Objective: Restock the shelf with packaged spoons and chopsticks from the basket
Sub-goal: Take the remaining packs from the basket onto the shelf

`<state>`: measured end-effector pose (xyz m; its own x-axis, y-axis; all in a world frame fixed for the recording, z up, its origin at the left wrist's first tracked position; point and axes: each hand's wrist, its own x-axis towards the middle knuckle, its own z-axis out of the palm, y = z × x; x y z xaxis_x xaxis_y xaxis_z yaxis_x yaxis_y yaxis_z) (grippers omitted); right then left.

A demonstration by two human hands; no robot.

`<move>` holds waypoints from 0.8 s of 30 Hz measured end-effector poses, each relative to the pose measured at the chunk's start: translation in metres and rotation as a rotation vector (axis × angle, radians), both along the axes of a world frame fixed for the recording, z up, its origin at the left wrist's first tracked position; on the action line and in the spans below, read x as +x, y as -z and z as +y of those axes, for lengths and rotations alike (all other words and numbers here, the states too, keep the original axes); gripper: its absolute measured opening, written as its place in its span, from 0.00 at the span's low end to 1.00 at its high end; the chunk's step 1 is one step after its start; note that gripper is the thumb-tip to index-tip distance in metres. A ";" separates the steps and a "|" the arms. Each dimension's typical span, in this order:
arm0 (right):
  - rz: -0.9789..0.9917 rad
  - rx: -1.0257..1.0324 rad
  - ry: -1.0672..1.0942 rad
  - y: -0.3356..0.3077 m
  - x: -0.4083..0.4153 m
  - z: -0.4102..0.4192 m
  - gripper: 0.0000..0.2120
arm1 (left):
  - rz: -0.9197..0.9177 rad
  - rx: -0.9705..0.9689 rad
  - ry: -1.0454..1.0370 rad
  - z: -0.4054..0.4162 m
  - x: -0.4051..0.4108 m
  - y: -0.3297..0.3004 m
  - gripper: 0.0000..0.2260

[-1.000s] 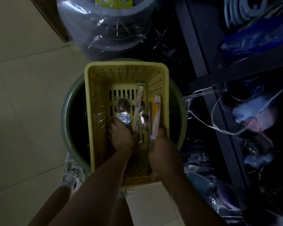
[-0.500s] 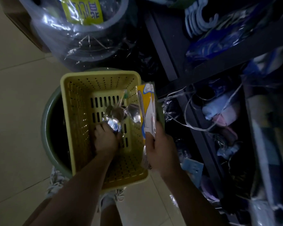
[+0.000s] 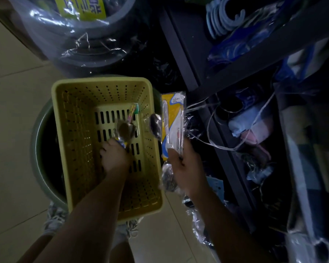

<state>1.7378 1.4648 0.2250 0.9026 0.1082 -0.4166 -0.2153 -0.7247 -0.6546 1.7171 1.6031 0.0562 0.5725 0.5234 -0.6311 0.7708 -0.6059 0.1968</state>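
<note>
1. Two bare forearms enter from the lower edge. Below them, laced sneakers (image 3: pixel 54 218) stand on pale, smooth floor tiles (image 3: pixel 11 114).
2. The left hand (image 3: pixel 115 157) reaches down inside the yellow basket (image 3: pixel 78 133). Its fingers curl around the lower end of a clear-wrapped spoon pack (image 3: pixel 124 130); a rounded metal bowl shows through the film just above the knuckles.
3. The right hand (image 3: pixel 184 168) is outside the basket, just beside its right wall. Thumb and fingers pinch a flat, upright cutlery pack (image 3: pixel 172 122) with a yellow and white card backing and a glossy film cover. A long, pale handle shape runs down the card. A dark spoon bowl in crinkled film sits against the left edge of this pack.
4. The basket is rectangular, moulded plastic. Its walls carry rows of small round holes; its floor carries rows of long slots. A slim chopstick pack (image 3: pixel 133 112) with a coloured printed sleeve leans in the far right part of the floor.
5. The basket rests on the rim of a round green tub (image 3: pixel 36 141) with a dark interior.
6. To the right, a dark metal shelf (image 3: pixel 226 76) holds soft wrapped goods and loose white plastic string (image 3: pixel 213 118).
7. Farther off, stacked basins (image 3: pixel 80 44) sit in wrinkled clear wrap with a yellow label. Pale blue hooks (image 3: pixel 220 18) hang at the upper right.
</note>
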 end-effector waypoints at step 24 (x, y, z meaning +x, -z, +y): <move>0.297 0.900 0.570 -0.279 -0.062 0.033 0.10 | -0.307 -1.095 0.211 0.085 0.010 -0.428 0.11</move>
